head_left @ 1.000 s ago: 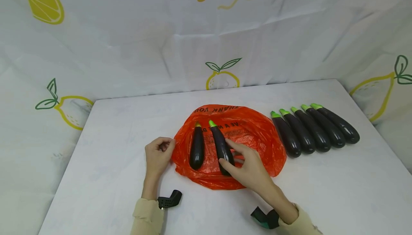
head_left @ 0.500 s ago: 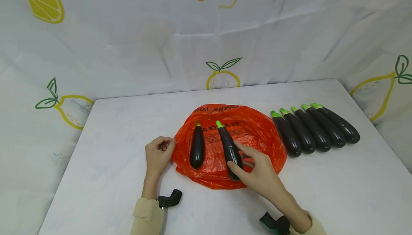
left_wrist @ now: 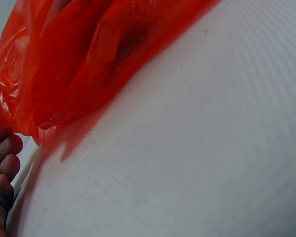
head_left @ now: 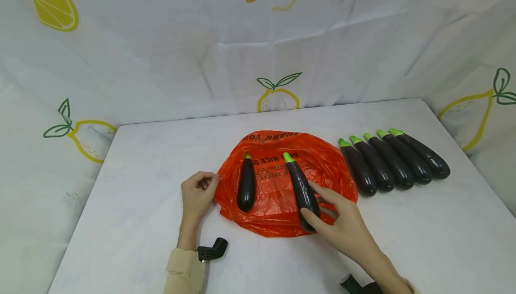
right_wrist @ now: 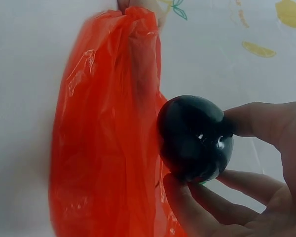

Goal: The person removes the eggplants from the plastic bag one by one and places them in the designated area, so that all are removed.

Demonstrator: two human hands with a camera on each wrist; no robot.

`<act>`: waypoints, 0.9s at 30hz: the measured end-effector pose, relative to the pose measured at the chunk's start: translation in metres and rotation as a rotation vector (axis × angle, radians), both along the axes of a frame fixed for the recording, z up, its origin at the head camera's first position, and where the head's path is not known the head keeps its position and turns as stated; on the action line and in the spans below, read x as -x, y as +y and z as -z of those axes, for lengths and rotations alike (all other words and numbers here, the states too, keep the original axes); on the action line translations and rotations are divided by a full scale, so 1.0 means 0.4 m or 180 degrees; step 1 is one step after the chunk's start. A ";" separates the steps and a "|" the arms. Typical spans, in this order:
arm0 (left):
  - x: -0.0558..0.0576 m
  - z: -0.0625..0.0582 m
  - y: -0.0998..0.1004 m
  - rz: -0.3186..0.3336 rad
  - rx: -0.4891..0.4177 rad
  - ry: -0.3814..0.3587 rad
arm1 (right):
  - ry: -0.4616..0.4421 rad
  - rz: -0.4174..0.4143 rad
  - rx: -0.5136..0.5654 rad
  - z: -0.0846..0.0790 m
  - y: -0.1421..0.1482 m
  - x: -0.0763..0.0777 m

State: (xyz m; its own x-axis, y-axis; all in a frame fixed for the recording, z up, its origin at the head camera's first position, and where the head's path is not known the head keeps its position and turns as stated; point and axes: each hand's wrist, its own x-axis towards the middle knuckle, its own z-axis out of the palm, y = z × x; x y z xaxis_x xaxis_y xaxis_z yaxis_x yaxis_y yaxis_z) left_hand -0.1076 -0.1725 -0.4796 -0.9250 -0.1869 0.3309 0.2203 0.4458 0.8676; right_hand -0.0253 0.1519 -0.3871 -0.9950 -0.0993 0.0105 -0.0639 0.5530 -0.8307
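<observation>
A red plastic bag with dark print lies spread on the white table. My left hand pinches its left edge with curled fingers; in the left wrist view, fingertips show just below the bag's hem. Over the bag's right half, my right hand grips the thick end of a dark eggplant, green stem pointing away. The right wrist view shows that eggplant's rounded end between thumb and fingers, beside the bag. Another eggplant lies on the bag to the left, stem away from me.
Several more eggplants lie side by side in a slanted row at the bag's right, green stems toward the back. Behind the white table hangs a lemon-print cloth. Dark wrist-camera mounts sit near both forearms.
My right hand has moved to the right and slightly toward me, carrying the eggplant away from the other one on the bag. The left hand has stayed at the bag's edge.
</observation>
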 end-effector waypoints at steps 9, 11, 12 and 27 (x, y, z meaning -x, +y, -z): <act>-0.001 0.000 -0.002 -0.0007 -0.0041 -0.0019 | 0.0046 0.0194 -0.0207 -0.002 0.045 -0.032; -0.001 0.000 -0.003 -0.0010 -0.0056 -0.0009 | 0.0027 0.0201 -0.0227 0.000 0.055 -0.036; -0.001 0.000 -0.003 -0.0012 -0.0062 -0.0003 | 0.0013 0.0203 -0.0237 0.000 0.059 -0.038; 0.002 0.003 -0.001 0.0005 -0.0069 0.0007 | -0.0135 0.0479 -0.0569 0.020 0.151 -0.093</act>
